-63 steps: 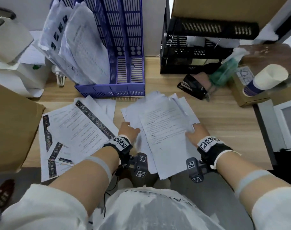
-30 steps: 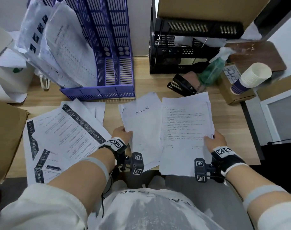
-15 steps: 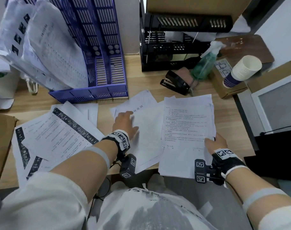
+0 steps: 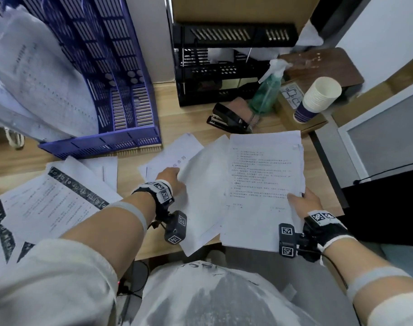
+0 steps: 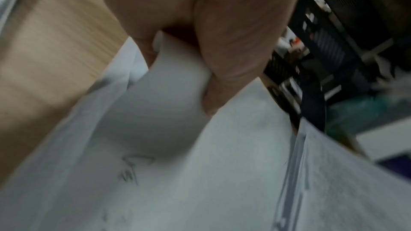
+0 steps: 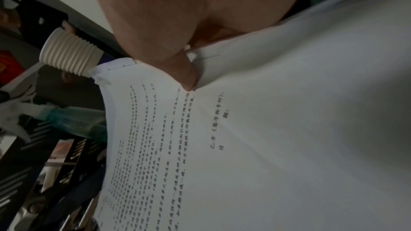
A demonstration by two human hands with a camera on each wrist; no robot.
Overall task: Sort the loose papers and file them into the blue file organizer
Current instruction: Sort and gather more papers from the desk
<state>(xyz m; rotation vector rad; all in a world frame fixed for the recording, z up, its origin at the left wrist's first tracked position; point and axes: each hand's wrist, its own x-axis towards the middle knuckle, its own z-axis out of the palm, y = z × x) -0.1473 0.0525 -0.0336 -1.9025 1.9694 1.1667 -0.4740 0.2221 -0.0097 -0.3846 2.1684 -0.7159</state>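
My right hand (image 4: 303, 201) pinches the right edge of a printed stack of papers (image 4: 261, 182), thumb on top, as the right wrist view shows (image 6: 186, 78). My left hand (image 4: 171, 178) grips the left edge of a white sheet (image 4: 200, 191) and lifts it off a title page (image 4: 174, 154) lying on the desk; the left wrist view shows the curled sheet (image 5: 160, 104) between thumb and fingers. The blue file organizer (image 4: 116, 95) stands at the back left with papers (image 4: 43, 85) leaning in its left slot. More printed papers (image 4: 52, 203) lie at the left.
A black stapler (image 4: 226, 118), a green spray bottle (image 4: 266, 92) and a stack of paper cups (image 4: 318, 100) on a cardboard box stand behind the papers. A black mesh tray rack (image 4: 224, 67) sits at the back centre. The desk's front edge (image 4: 153, 252) is near my body.
My left hand went from resting flat on the middle sheets to gripping and lifting one sheet's edge. The right hand keeps its hold on the printed stack. The view has shifted slightly.
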